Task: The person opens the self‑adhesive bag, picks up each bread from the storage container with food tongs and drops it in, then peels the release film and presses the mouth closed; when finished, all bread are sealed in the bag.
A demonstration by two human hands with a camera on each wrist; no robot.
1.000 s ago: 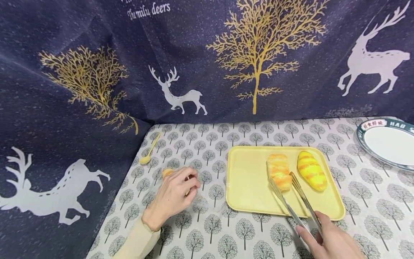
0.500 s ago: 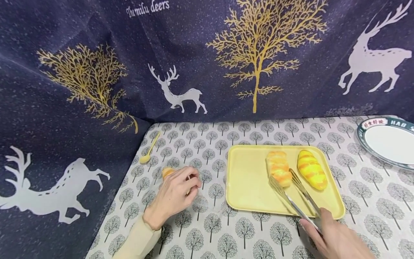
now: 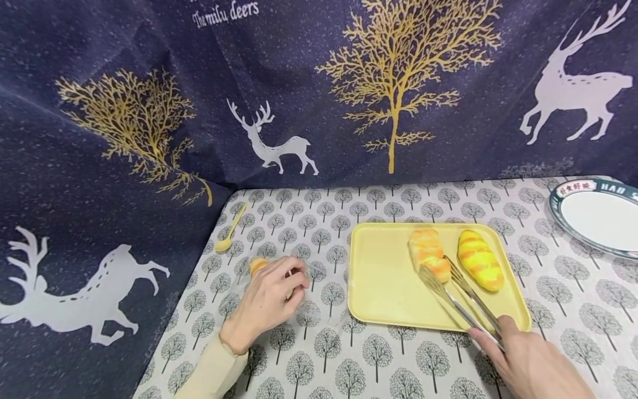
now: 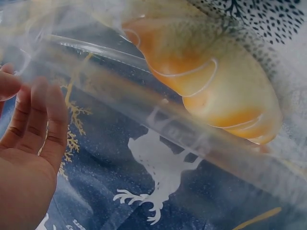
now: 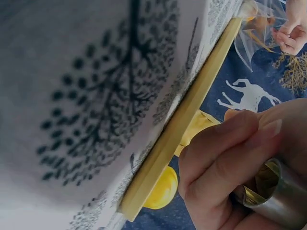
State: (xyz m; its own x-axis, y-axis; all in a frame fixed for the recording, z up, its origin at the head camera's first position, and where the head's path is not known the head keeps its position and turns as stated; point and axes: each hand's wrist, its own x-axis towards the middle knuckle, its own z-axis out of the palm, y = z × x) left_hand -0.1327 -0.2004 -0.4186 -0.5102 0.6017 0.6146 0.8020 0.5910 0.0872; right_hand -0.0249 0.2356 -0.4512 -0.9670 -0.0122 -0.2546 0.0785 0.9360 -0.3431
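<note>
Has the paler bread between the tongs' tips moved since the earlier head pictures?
Yes, slightly: in the head view, the paler bread has shifted toward the far rim of the yellow tray. Any lift is unclear.

Before you, on the white tree-print tablecloth (image 3: 324, 349), is the rectangular yellow tray (image 3: 379, 271). On it, the oblong orange-streaked loaf (image 3: 425, 247) lies left of the oval yellow bread (image 3: 480, 260), its near end between the tips of the metal tongs (image 3: 463, 312). Left of the tray, beyond your left hand (image 3: 269, 296), an orange-brown roll (image 3: 257, 265) lies in or under a clear plastic bag (image 4: 100, 88). The yellow spoon (image 3: 224, 244) is farther back-left; the green-rimmed white plate (image 3: 605, 219), back-right.
</note>
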